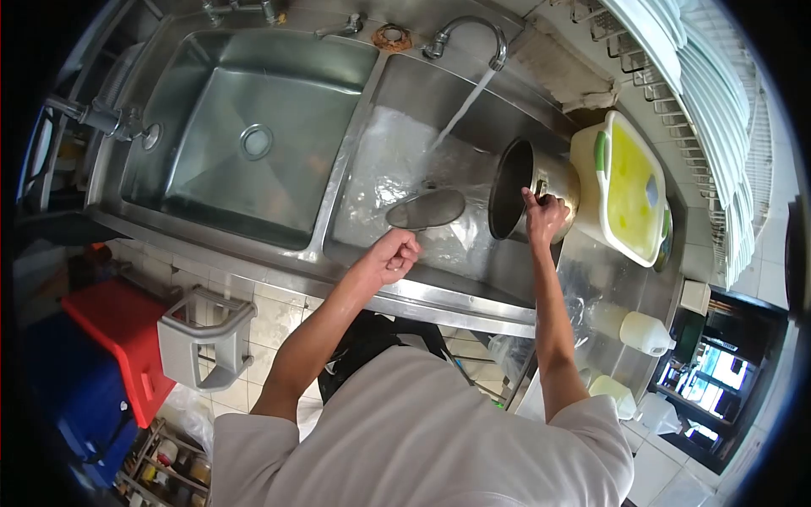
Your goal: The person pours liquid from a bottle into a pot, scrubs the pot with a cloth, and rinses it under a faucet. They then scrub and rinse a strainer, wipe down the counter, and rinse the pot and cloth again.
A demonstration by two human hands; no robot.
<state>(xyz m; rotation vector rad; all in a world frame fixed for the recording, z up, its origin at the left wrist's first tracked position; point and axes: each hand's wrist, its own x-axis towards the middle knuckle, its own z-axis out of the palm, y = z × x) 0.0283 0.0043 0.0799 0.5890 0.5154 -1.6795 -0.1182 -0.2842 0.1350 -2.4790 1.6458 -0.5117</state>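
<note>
My right hand [545, 215] grips the side handle of a steel pot [514, 188] that lies tilted on its side at the right end of the right sink basin [397, 160], its dark mouth facing left. My left hand [393, 253] is closed in a fist over the basin's near edge. It seems to hold a grey oval utensil [427, 209] just beyond it; the grip itself is hidden. Water runs from the curved faucet [473, 34] down into the basin, to the left of the pot.
The left sink basin [253, 127] has a drain in its middle. A yellow-and-white tub [629, 190] sits on the counter to the right, below racked white plates [710, 93]. A plastic jug [646, 332] stands near the counter's front. A red bin [118, 329] and a grey stool [203, 338] are on the floor at left.
</note>
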